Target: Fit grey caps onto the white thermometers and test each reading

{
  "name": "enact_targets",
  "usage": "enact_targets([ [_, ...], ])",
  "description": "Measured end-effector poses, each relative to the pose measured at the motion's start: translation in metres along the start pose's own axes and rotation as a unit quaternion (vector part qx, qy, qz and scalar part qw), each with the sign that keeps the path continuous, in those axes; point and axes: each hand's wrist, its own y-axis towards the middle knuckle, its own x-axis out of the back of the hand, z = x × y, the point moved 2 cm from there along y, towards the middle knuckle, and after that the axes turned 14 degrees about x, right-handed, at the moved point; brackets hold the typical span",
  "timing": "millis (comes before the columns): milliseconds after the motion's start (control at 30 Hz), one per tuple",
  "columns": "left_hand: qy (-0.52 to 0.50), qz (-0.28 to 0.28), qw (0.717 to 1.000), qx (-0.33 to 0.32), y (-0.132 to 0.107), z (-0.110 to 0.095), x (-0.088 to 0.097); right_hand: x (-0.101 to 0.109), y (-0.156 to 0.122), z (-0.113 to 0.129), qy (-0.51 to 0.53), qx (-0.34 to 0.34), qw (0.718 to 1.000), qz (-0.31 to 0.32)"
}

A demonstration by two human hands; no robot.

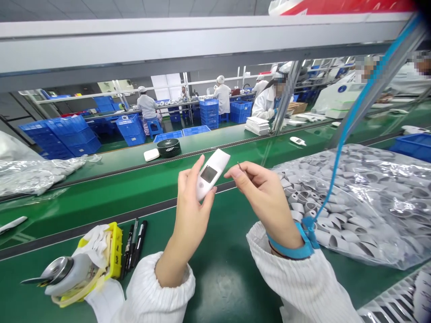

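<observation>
My left hand (191, 202) holds up a white handheld device (218, 163) with a small dark screen and a round grey button, gripped between thumb and fingers. It is tilted, its upper end leaning right, above the green bench. Just right of it, apart from the device, my right hand (261, 188) is closed in a pinch. A thin dark tip (239, 166) pokes out above its thumb and index finger; the rest is hidden, and its kind is unclear. Around my right wrist sits a blue strap (292, 246) joined to a blue cord (336, 161).
A clear bag (380, 215) of grey-white shell parts lies to the right. At left stand a yellow basket (116, 251), a metal-topped bottle (72, 273) and several pens (138, 244). A green conveyor belt (101, 193) runs behind; a black round fan part (169, 148) rests beyond it. Co-workers sit farther back.
</observation>
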Motion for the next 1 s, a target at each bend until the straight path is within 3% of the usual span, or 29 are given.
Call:
enact_targets([
  [100,0.08,-0.008,0.996,0.043,0.03,0.033,-0.008,0.0,0.0,-0.001,0.008,0.002,1.0,0.013],
  [233,0.146,-0.044,0.977,0.149,0.072,0.101,-0.003,0.0,-0.001,-0.002,0.005,-0.011,0.999,0.035],
  [333,0.185,-0.093,0.951,0.231,0.086,0.146,0.009,-0.004,-0.002,-0.004,0.022,-0.028,0.998,0.059],
  [433,0.217,-0.12,0.926,0.285,0.087,0.179,0.018,-0.008,-0.004,-0.007,0.039,-0.047,0.995,0.082],
  [600,0.265,-0.099,0.908,0.308,0.081,0.21,0.027,-0.012,-0.007,-0.007,0.041,-0.053,0.993,0.094],
  [667,0.274,-0.098,0.906,0.309,0.08,0.215,0.029,-0.012,-0.008,-0.004,0.013,-0.045,0.993,0.11],
  [767,0.276,-0.14,0.904,0.294,0.079,0.214,0.027,-0.006,-0.005,-0.003,-0.086,-0.018,0.986,0.139],
  [833,0.266,-0.177,0.91,0.264,0.079,0.21,0.022,0.006,-0.003,-0.009,-0.232,-0.012,0.957,0.174],
  [933,0.232,-0.205,0.93,0.198,0.079,0.202,0.014,0.042,-0.008,-0.031,-0.461,-0.065,0.856,0.224],
  [1000,0.201,-0.197,0.945,0.166,0.079,0.201,0.008,0.077,-0.021,-0.049,-0.536,-0.125,0.807,0.216],
])
